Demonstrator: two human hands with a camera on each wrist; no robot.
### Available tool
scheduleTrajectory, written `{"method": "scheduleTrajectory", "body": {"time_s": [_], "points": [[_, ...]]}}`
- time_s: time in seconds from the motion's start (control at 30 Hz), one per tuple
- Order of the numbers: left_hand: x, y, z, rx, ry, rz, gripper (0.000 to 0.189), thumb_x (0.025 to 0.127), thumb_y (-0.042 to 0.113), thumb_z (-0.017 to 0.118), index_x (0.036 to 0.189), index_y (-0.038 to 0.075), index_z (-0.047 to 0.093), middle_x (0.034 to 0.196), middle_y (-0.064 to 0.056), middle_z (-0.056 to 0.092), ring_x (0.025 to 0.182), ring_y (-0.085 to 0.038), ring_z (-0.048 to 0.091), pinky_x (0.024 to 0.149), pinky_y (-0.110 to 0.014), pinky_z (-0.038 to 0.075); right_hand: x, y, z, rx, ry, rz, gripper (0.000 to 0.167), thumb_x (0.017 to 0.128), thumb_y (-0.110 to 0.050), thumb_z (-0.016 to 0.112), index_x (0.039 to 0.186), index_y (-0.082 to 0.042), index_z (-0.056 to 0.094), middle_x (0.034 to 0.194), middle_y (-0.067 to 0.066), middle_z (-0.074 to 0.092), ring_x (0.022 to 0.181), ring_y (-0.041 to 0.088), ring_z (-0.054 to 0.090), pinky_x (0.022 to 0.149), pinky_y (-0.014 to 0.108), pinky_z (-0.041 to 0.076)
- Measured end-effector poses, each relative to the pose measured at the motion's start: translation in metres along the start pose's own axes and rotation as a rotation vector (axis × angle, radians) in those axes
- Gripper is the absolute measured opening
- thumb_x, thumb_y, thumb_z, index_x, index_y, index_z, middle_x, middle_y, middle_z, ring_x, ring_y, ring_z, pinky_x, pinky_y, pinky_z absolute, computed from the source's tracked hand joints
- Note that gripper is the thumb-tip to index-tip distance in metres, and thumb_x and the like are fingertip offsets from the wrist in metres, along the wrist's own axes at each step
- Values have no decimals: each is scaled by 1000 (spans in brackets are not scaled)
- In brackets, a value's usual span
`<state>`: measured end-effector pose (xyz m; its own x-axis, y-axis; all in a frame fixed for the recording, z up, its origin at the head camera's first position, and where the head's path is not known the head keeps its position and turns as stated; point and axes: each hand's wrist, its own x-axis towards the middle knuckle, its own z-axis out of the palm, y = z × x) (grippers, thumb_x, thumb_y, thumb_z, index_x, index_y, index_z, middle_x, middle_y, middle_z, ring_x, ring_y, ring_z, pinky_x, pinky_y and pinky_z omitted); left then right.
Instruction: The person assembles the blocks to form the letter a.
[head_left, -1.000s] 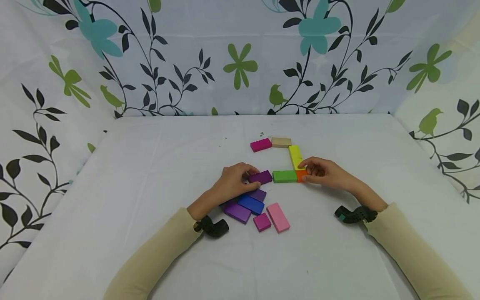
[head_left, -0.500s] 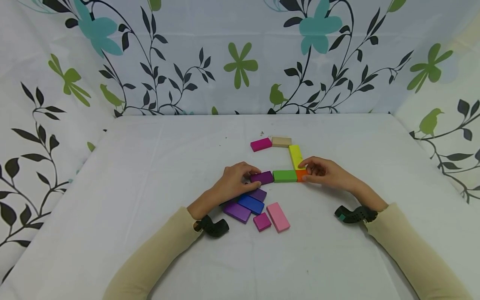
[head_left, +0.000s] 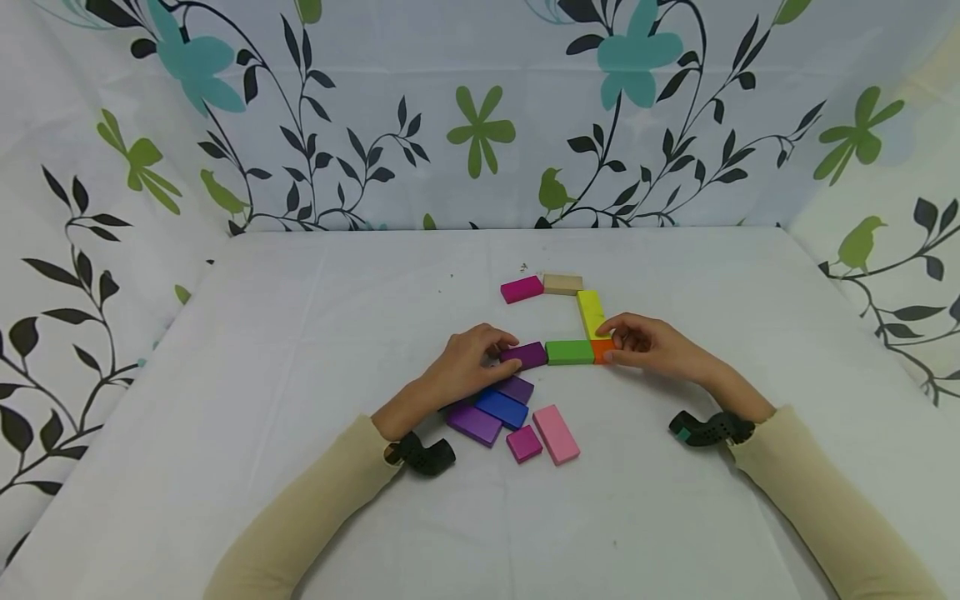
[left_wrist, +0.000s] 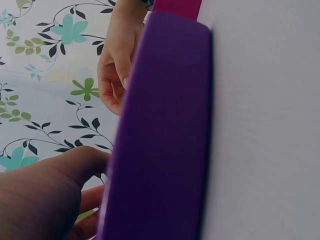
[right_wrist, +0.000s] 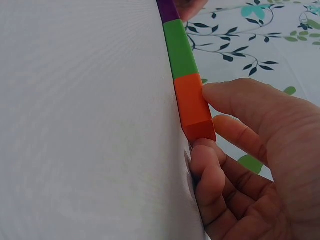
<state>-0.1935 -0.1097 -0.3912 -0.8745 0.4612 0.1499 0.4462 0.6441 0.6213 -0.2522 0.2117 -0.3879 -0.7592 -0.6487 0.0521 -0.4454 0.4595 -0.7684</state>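
Nearest the person, two beige sleeves [head_left: 315, 500] stretch forward, a black wrist camera [head_left: 427, 454] at the left cuff and another at the right. Before the green block [head_left: 569, 352], on its near side, lies a pink block [head_left: 557, 435], with a small magenta block [head_left: 524, 444] just beside it. Nearer than the green block and to its left are a broad purple block [head_left: 475, 424], a blue block [head_left: 502, 409] and a violet block [head_left: 516, 388], bunched together.

Left of the green block, the left hand [head_left: 467, 364] holds a dark purple block [head_left: 525, 356] between thumb and fingers, its end against the green one at a slight slant. On the green block's right, touching it, is an orange block [head_left: 602, 352], pinched narrowly by the right hand [head_left: 652, 346].

Beyond the green block, a yellow block [head_left: 588, 310] runs away from the orange one. Farther behind it sit a tan block [head_left: 562, 285] and a crimson block [head_left: 522, 289], end to end; last comes the leaf-patterned cloth [head_left: 480, 50].
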Motion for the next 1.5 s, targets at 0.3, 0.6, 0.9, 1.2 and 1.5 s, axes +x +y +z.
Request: {"method": "scheduleTrajectory", "body": {"time_s": [0.3, 0.6, 0.9, 1.2, 1.5], "points": [[-9, -3, -4, -76, 10, -20, 39, 95, 23, 64, 128, 4, 58, 110, -9, 62, 101, -20, 61, 88, -34, 51, 0, 1, 0, -2, -2, -8, 32, 89, -4, 69, 119, 0, 60, 93, 8, 55, 79, 18, 50, 68, 20, 43], [-19, -8, -6, -110, 18, 5, 28, 94, 20, 65, 117, 4, 60, 105, -6, 63, 97, -17, 61, 87, -32, 51, 0, 1, 0, -4, 2, -13, 31, 89, -4, 69, 119, 0, 61, 93, 9, 56, 79, 18, 51, 68, 21, 44], [-27, -11, -9, -115, -22, 61, 15, 94, 17, 65, 106, 7, 64, 104, -3, 64, 96, -15, 60, 86, -30, 50, 0, 1, -1, -7, 0, 10, 32, 89, -6, 70, 119, 0, 60, 93, 9, 56, 80, 18, 50, 69, 21, 44], [-30, -7, -12, -67, -54, 63, 20, 89, 23, 71, 103, 10, 64, 97, 0, 65, 89, -12, 59, 82, -29, 49, 0, 2, 0, 0, 1, 8, 33, 89, -6, 70, 119, -1, 60, 93, 8, 56, 80, 18, 50, 69, 21, 44], [-32, -3, -13, 3, -73, 99, 20, 86, 29, 74, 96, 14, 66, 88, 5, 65, 85, -11, 57, 82, -31, 44, 0, 3, -1, 8, -1, -11, 31, 89, -5, 69, 119, 0, 60, 92, 8, 55, 79, 18, 50, 68, 21, 43]]}}
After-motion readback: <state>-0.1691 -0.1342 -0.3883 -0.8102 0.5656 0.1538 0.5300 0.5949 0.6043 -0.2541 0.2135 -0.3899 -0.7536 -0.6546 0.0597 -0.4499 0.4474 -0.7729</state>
